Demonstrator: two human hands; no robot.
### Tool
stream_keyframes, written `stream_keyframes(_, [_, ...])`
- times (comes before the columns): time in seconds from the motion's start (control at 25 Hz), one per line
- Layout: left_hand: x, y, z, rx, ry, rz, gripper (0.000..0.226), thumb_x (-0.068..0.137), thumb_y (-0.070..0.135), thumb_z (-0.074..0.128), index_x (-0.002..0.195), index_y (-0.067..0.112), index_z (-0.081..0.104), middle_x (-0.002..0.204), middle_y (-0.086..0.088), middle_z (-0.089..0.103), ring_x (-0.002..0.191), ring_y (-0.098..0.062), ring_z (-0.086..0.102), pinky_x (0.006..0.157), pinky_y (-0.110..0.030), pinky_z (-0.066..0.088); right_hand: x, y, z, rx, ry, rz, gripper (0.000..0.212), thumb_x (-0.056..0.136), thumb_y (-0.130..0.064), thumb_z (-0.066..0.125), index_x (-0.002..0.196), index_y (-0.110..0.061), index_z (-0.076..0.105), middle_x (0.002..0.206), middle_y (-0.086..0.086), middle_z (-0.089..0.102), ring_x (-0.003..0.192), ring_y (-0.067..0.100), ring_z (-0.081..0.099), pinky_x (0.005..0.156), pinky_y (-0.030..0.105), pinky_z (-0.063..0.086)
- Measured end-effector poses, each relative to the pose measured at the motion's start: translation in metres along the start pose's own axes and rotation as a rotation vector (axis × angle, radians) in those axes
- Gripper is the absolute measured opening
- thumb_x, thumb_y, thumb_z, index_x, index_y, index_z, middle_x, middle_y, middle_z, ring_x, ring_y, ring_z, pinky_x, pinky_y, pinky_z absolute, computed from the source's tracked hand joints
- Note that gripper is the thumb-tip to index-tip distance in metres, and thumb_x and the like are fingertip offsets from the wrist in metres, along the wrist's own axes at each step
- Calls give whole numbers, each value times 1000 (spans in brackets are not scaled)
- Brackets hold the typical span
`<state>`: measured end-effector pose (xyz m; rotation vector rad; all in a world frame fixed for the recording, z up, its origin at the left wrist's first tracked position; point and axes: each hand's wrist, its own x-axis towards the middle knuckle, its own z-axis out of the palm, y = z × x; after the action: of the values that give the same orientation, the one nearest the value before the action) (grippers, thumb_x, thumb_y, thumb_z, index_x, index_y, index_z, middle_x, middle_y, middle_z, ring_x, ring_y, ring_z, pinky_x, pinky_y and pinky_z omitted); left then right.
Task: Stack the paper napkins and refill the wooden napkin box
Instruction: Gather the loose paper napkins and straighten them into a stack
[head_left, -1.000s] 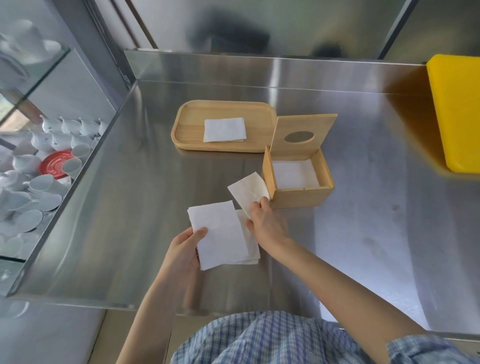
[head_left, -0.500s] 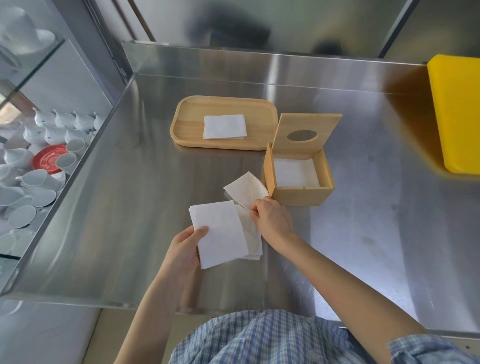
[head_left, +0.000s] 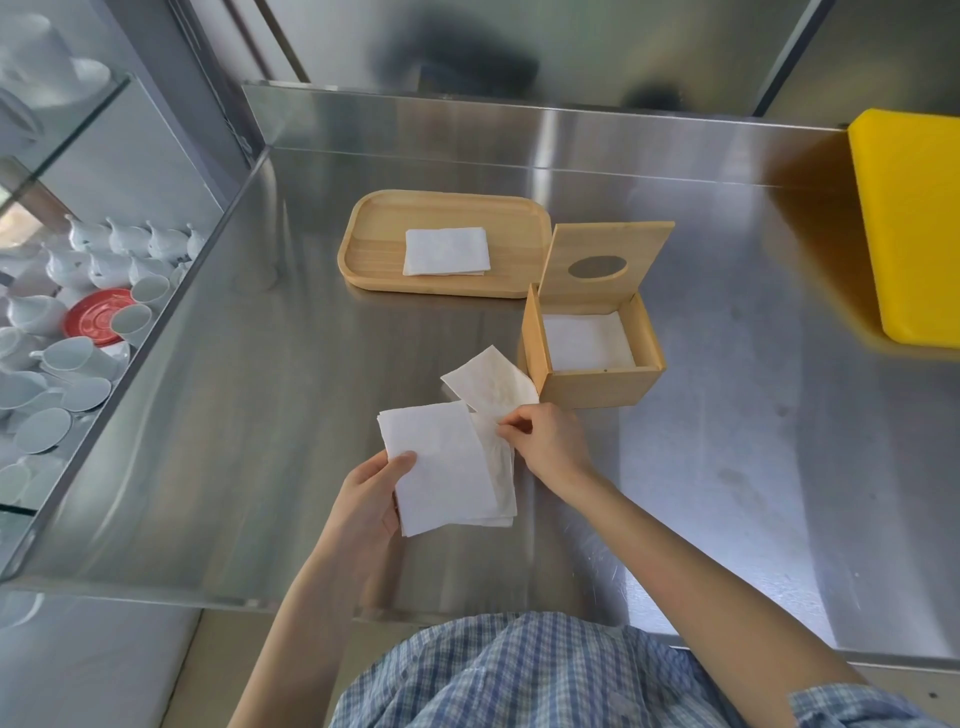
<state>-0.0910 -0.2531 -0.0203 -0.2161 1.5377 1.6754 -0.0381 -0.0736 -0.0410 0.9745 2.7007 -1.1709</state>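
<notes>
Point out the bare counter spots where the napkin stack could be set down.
Bare steel lies left of the wooden tray up to the counter's left edge, and right of the napkin box up to the yellow board. It is crowded in front of the box, where the left hand and right hand hold napkins.

One head-worn wide-angle view looks forward and steeply down, close over the counter (head_left: 727, 467), its far edge across the frame's top.
</notes>
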Motion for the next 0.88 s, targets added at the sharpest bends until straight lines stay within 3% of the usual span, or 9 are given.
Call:
stream_keyframes(0.2, [0, -1, 2, -3, 11, -8, 27, 94, 12, 44, 114, 2, 59, 102, -12, 66, 91, -29, 62, 80, -39, 51, -2, 0, -1, 30, 44, -19, 23, 89, -26, 59, 97, -9, 74, 100, 6, 76, 91, 22, 67, 76, 31, 50])
stream_keyframes(0.4, [-2, -1, 5, -10, 10, -7, 24, 94, 11, 43, 109, 3, 60, 99, -12, 66, 89, -28, 61, 78, -40, 50, -4, -4, -3, 45, 126, -50, 23, 90, -25, 57, 96, -10, 73, 97, 6, 76, 88, 23, 66, 66, 25, 39])
stream_keyframes(0.64, [1, -1, 13, -14, 14, 13, 22, 95, 11, 42, 102, 5, 62, 92, -7, 68, 83, -22, 63, 77, -38, 50, -8, -19, -19, 86, 225, -99, 18, 92, -21, 52, 92, -7, 64, 91, 6, 70, 83, 24, 63, 75, 39, 53])
stream_keyframes(0.76, [0, 3, 23, -32, 14, 38, 24, 96, 12, 40, 90, 9, 63, 84, -2, 70, 77, -16, 65, 72, -32, 52, -15, -22, -31, -13, 302, -189, 18, 92, -21, 52, 89, -7, 63, 90, 7, 67, 78, 24, 61, 70, 41, 54])
stream_keyframes(0.88, [1, 3, 31, -37, 27, 40, 24, 97, 12, 38, 96, 7, 62, 94, -7, 66, 86, -20, 61, 73, -29, 49, -24, -20, -36, -77, 365, -284, 16, 91, -19, 55, 85, -6, 62, 86, 9, 66, 72, 27, 62, 63, 43, 54])
